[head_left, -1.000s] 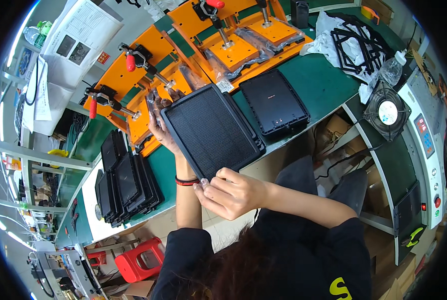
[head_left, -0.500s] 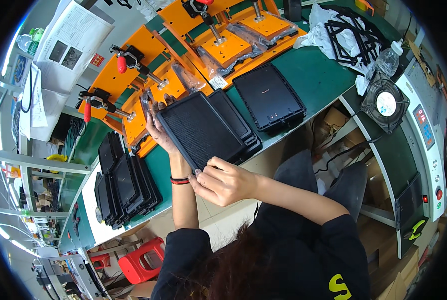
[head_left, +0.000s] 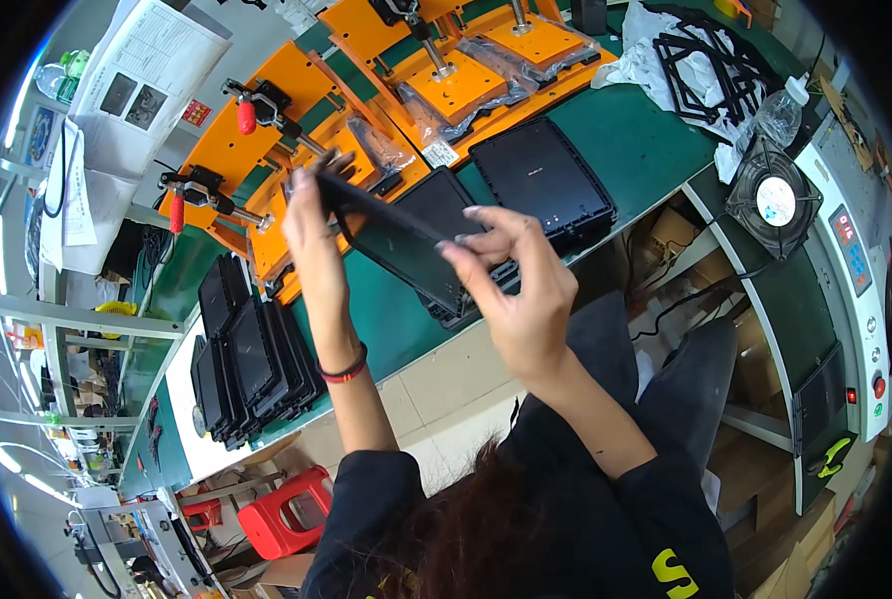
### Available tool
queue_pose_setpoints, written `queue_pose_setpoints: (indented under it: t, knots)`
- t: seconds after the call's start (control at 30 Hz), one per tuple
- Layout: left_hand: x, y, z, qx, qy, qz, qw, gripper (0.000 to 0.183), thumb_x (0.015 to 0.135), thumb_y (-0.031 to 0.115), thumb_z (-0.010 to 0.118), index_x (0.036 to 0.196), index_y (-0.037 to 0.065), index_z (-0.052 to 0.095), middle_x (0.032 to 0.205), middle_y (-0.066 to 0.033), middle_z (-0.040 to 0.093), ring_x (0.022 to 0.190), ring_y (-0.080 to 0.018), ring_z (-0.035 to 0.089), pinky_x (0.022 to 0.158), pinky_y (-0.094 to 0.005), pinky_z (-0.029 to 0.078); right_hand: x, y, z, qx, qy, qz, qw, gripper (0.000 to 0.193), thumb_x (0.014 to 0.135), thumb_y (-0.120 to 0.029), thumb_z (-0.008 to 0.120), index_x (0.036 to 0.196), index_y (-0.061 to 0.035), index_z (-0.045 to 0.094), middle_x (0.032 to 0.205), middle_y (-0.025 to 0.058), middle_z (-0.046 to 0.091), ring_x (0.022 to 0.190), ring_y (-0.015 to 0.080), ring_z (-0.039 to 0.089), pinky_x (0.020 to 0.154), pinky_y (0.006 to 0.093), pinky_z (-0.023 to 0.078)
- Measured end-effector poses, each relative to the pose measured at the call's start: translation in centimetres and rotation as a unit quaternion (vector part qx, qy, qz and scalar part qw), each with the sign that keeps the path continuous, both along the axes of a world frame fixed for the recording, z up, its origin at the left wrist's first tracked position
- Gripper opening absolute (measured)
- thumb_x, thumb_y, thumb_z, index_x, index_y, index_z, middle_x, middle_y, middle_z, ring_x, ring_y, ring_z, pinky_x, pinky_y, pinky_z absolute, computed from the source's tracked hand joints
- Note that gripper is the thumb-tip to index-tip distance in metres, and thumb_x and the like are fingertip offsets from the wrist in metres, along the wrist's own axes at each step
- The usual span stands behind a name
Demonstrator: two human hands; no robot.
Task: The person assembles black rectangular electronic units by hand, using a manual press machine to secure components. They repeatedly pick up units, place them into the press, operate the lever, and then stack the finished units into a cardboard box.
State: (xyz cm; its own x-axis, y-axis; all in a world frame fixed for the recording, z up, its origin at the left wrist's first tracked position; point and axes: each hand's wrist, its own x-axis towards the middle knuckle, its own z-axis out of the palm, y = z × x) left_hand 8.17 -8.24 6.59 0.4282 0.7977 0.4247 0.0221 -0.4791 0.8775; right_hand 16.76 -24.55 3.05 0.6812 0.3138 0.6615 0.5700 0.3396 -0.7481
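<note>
Both hands are raised above the green workbench point(head_left: 655, 150) and share one flat black panel point(head_left: 391, 240), which is tilted so that mostly its thin edge and dark face show. Left hand point(head_left: 311, 215) grips the panel's far upper end, fingers curled over the edge and thumb behind it; a red and black band point(head_left: 346, 369) sits on that wrist. Right hand point(head_left: 516, 270) clamps the near lower end, fingertips pressed on the top face and the palm beneath. So the panel spans the gap between the two hands, held clear of the bench, with its lower corner passing in front of another black panel point(head_left: 456, 205) that lies flat on the bench directly below.

Just to the right of that one, a third black panel point(head_left: 544, 180) lies flat on the green surface. Beyond the hands stand orange jigs point(head_left: 466, 90) with red-handled clamps point(head_left: 246, 115). At the left end of the bench, a stack of black panels point(head_left: 251, 364) leans in a row, well apart from the hands. A small fan point(head_left: 773, 195) sits at the right side, near a plastic bottle point(head_left: 780, 110). A red stool point(head_left: 286, 514) stands on the floor by the person's left.
</note>
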Motion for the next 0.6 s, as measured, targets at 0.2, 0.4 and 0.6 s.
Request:
queue_pose_setpoints:
  t: [0.2, 0.4, 0.6]
  knots:
    - [2.4, 1.5, -0.6, -0.098, 0.138, -0.036, 0.985, 0.052, 0.099, 0.04, 0.034, 0.099, -0.004, 0.063, 0.065, -0.002, 0.052, 0.075, -0.0085, 0.057, 0.074, -0.0231, 0.043, 0.6, 0.4, -1.5, -0.07, 0.077, 0.012, 0.995, 0.022, 0.082, -0.004, 0.065, 0.102, 0.0023, 0.056, 0.082, 0.0108, 0.06, 0.06, 0.0152, 0.06, 0.058, 0.0276, 0.048]
    - [4.3, 3.2, -1.5, 0.084, 0.217, -0.024, 0.972, 0.065, 0.097, 0.049, 0.031, 0.09, -0.007, 0.063, 0.077, -0.021, 0.063, 0.076, -0.0267, 0.06, 0.075, -0.0357, 0.045, 0.7, 0.6, -2.8, -0.119, 0.147, 0.041, 0.981, 0.02, 0.085, -0.004, 0.061, 0.102, 0.0027, 0.055, 0.085, 0.0123, 0.06, 0.061, 0.0161, 0.061, 0.058, 0.0286, 0.049]
    - [5.9, 6.3, -3.1, 0.056, 0.336, -0.053, 0.939, 0.072, 0.095, 0.054, 0.031, 0.089, -0.014, 0.054, 0.081, -0.0337, 0.057, 0.082, -0.041, 0.058, 0.08, -0.0421, 0.042, 0.1, 1.1, -3.9, -0.139, 0.147, 0.057, 0.978, 0.021, 0.087, -0.005, 0.059, 0.105, 0.0031, 0.053, 0.091, 0.0155, 0.061, 0.062, 0.0194, 0.062, 0.06, 0.0311, 0.05]
